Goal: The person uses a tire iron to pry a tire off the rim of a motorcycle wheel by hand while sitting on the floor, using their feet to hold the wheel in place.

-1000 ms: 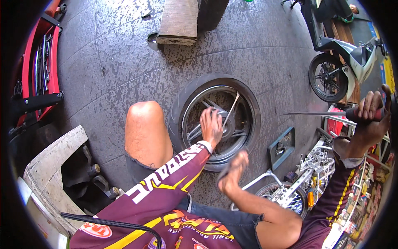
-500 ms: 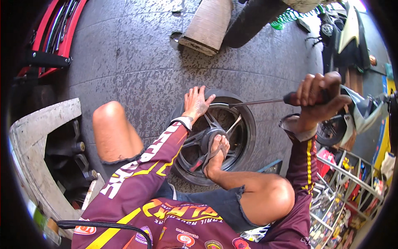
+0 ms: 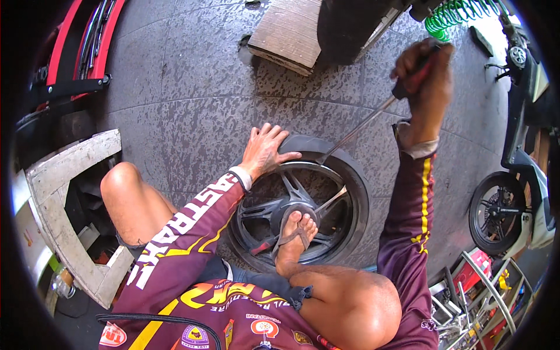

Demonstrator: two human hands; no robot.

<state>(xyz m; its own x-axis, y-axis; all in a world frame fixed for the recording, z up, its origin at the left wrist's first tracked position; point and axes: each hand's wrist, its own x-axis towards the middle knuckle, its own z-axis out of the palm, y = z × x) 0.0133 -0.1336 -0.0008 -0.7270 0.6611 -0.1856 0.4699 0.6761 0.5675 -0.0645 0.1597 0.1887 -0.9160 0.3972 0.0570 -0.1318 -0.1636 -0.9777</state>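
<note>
My left hand (image 3: 265,150) rests with fingers spread on the upper left of a black tyre (image 3: 357,184) on a dark spoked wheel rim (image 3: 294,185), lying flat on the floor. My right hand (image 3: 423,76) grips the red and black handle of a long metal pry tool (image 3: 367,121), whose tip meets the tyre-rim edge at the top. A second metal lever (image 3: 332,202) lies across the right spoke area at the rim, and a red tool handle (image 3: 259,247) shows at the lower left. My sandalled foot (image 3: 296,236) is on the hub.
A red tool rack (image 3: 57,41) is at upper left, a chipped white frame (image 3: 76,149) below it. A wooden block (image 3: 284,32) and green coiled hose (image 3: 446,20) are above. A motorbike (image 3: 528,192) stands right, with metal shelving (image 3: 490,277) below it.
My left hand has moved from near the hub onto the tyre. The tool in my right hand has swung from the right to the tyre's top, handle now raised. My foot has come onto the hub.
</note>
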